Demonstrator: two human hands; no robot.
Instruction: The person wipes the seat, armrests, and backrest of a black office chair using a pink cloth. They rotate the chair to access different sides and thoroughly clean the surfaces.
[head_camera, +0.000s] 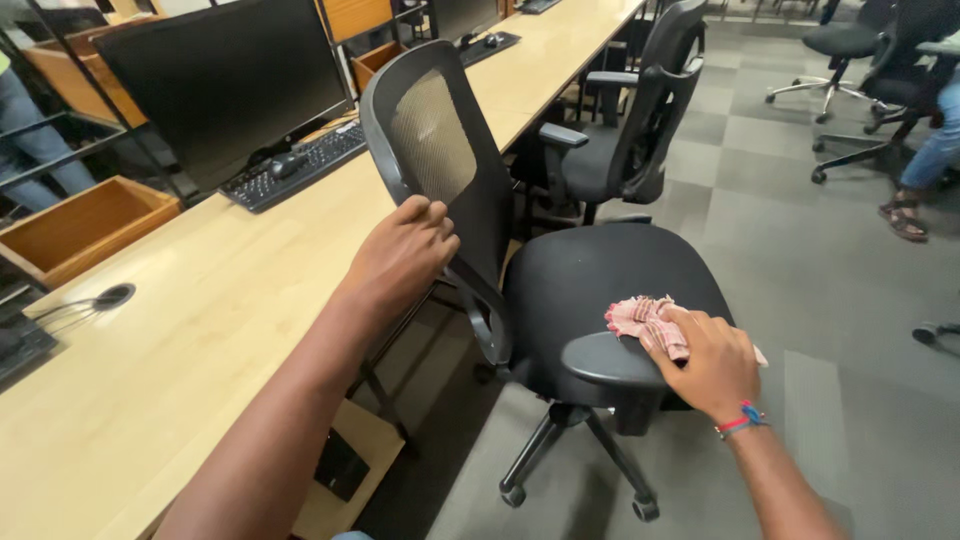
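A black office chair (590, 285) with a mesh back stands beside a long wooden desk (200, 330). My left hand (400, 255) grips the edge of the chair's backrest (432, 140). My right hand (705, 360) presses a crumpled pink checked cloth (640, 318) against the near armrest (610, 360), at the edge of the seat. A red and blue band circles my right wrist.
A dark monitor (225, 85), a keyboard (300, 165) and a mouse sit on the desk, with a wooden box (80, 225) to the left. A second black chair (630, 120) stands behind. More chairs and a seated person's leg (925, 165) are at far right on grey carpet.
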